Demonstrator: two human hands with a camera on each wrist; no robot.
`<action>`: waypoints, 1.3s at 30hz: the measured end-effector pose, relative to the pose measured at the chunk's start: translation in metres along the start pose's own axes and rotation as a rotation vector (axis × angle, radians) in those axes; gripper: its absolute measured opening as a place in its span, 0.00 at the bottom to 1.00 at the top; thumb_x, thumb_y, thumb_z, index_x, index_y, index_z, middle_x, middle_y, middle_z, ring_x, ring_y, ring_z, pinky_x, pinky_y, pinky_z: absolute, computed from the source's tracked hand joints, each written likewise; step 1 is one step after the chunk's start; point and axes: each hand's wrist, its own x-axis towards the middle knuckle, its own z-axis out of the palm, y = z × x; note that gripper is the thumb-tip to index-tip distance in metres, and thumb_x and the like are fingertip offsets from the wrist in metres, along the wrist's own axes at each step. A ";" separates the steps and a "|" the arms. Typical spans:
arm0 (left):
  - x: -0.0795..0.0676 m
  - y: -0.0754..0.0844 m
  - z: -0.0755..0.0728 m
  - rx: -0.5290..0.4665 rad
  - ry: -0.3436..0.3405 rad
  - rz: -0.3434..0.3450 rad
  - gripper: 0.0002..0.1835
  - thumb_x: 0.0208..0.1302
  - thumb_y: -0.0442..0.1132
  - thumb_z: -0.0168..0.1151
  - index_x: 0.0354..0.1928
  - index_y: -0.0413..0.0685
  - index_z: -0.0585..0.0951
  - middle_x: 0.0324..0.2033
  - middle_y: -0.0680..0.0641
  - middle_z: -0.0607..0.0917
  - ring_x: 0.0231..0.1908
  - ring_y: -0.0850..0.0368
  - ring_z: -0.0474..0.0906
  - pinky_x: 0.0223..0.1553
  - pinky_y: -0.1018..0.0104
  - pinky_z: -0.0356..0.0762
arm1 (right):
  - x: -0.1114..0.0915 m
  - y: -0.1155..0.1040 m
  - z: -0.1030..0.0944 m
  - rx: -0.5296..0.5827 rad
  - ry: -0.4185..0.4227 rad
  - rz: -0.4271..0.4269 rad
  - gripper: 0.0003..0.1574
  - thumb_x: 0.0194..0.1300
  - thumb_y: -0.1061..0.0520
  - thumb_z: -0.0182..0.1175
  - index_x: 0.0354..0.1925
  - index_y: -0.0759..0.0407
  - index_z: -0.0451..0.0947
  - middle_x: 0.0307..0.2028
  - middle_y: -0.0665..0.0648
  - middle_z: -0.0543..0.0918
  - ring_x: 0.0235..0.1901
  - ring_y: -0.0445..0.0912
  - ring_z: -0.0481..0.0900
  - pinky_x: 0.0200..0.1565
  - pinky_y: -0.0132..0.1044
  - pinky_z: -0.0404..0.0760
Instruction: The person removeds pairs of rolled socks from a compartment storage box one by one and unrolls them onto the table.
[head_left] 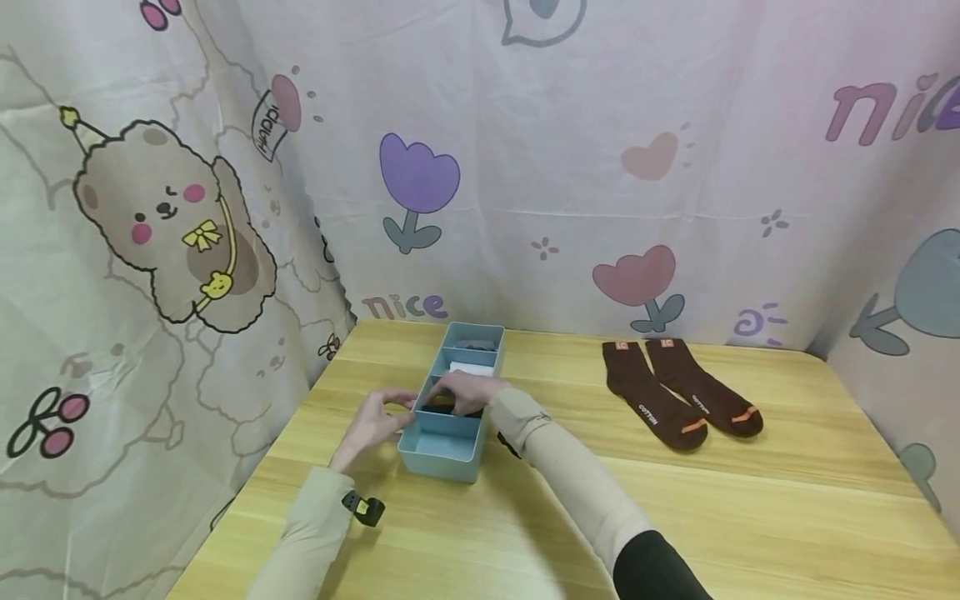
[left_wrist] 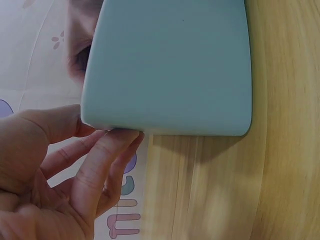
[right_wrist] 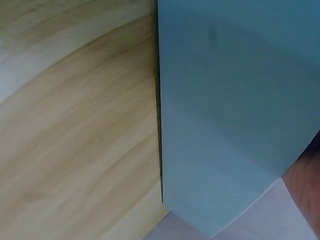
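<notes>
A light blue storage box (head_left: 438, 467) with several compartments in a row stands on the table. My left hand (head_left: 377, 427) holds its left side near the front, thumb at the rim and fingers against the outside wall, as the left wrist view shows. My right hand (head_left: 468, 392) reaches down into the second compartment from the front, over a dark item (head_left: 437, 408). Its fingertips are partly hidden there, and I cannot tell whether they grip the item. Farther back, one compartment holds a white item (head_left: 472, 368) and the farthest a grey folded one (head_left: 476, 344).
Two dark brown socks with orange toe stripes, the left sock (head_left: 652, 396) and the right sock (head_left: 705, 387), lie flat side by side on the wooden table (head_left: 787, 508). A printed curtain (head_left: 525, 167) hangs behind the table and along its left side.
</notes>
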 end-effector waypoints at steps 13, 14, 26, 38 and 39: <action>-0.002 -0.005 -0.008 0.070 0.051 0.030 0.22 0.60 0.27 0.63 0.57 0.30 0.80 0.50 0.29 0.85 0.19 0.57 0.81 0.23 0.68 0.80 | -0.018 -0.008 -0.026 0.110 0.154 -0.091 0.33 0.60 0.68 0.67 0.63 0.57 0.78 0.59 0.57 0.84 0.57 0.49 0.79 0.63 0.42 0.76; -0.002 -0.006 -0.009 0.070 0.042 0.029 0.22 0.60 0.27 0.63 0.58 0.30 0.79 0.50 0.28 0.84 0.19 0.56 0.81 0.23 0.67 0.81 | -0.021 -0.008 -0.030 0.110 0.165 -0.093 0.33 0.60 0.67 0.67 0.64 0.56 0.78 0.59 0.57 0.84 0.58 0.49 0.78 0.64 0.42 0.75; -0.005 0.000 -0.014 0.123 0.044 -0.021 0.22 0.60 0.25 0.62 0.58 0.30 0.79 0.49 0.29 0.84 0.39 0.46 0.86 0.35 0.60 0.87 | -0.070 0.015 -0.047 0.222 0.098 -0.013 0.37 0.58 0.69 0.65 0.66 0.59 0.74 0.64 0.59 0.80 0.62 0.51 0.77 0.69 0.46 0.72; -0.014 0.049 0.030 0.253 0.219 0.180 0.29 0.58 0.28 0.67 0.63 0.34 0.75 0.59 0.27 0.75 0.61 0.28 0.68 0.63 0.33 0.67 | -0.122 0.067 -0.012 0.500 0.134 0.116 0.30 0.56 0.71 0.68 0.56 0.65 0.69 0.66 0.69 0.76 0.70 0.62 0.69 0.66 0.48 0.76; -0.014 0.055 0.039 0.248 0.209 0.219 0.29 0.57 0.28 0.67 0.63 0.34 0.75 0.58 0.27 0.75 0.61 0.28 0.69 0.62 0.33 0.68 | -0.125 0.069 -0.010 0.502 0.134 0.130 0.30 0.56 0.70 0.68 0.55 0.65 0.70 0.65 0.69 0.76 0.70 0.62 0.69 0.67 0.49 0.75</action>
